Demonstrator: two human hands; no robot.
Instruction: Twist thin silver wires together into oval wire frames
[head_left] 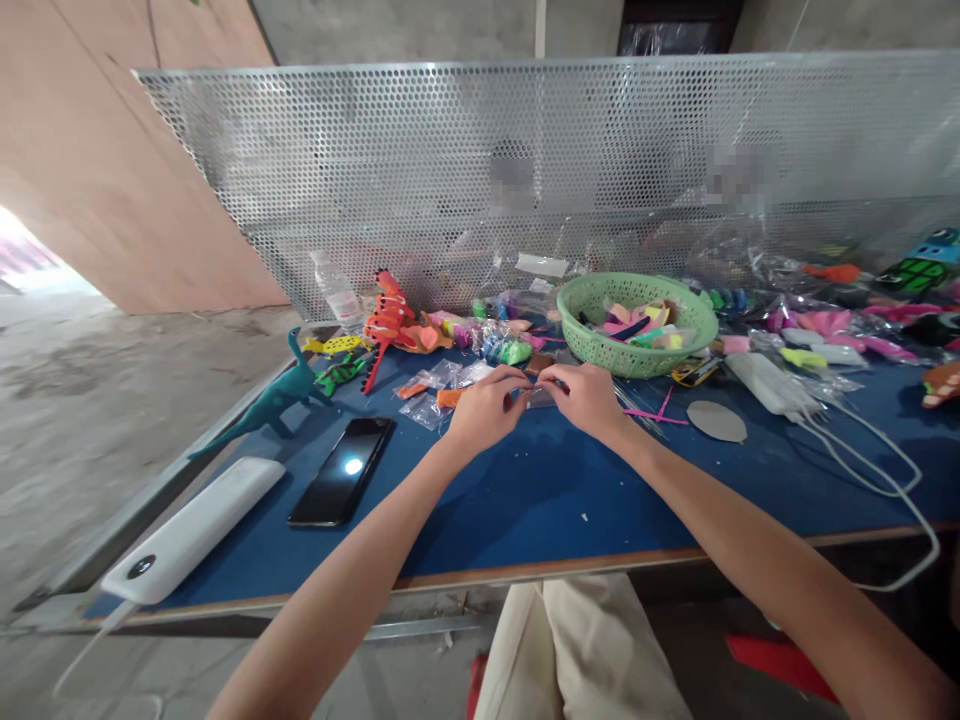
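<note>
So I've got both hands up at the middle of the blue-topped table (pixel 517 510), fingertips close together. My left hand (pixel 486 408) and right hand (pixel 586 396) each have thumb and fingers pinched on a small clear plastic piece (pixel 538 398), which sits right between them, just above the tabletop; my fingers hide part of it, so can't really tell its full shape. Just past my right hand there's a light green plastic basket with holes (pixel 571 335), full of colourful bits, and beside that hand some thin bright pink strips (pixel 660 416) and a flat grey oval (pixel 718 421). Over on my left: a black smartphone (pixel 337 480) lying flat, a chunky white power bank (pixel 199 530), and a teal long-necked dinosaur figure (pixel 277 400).
</note>
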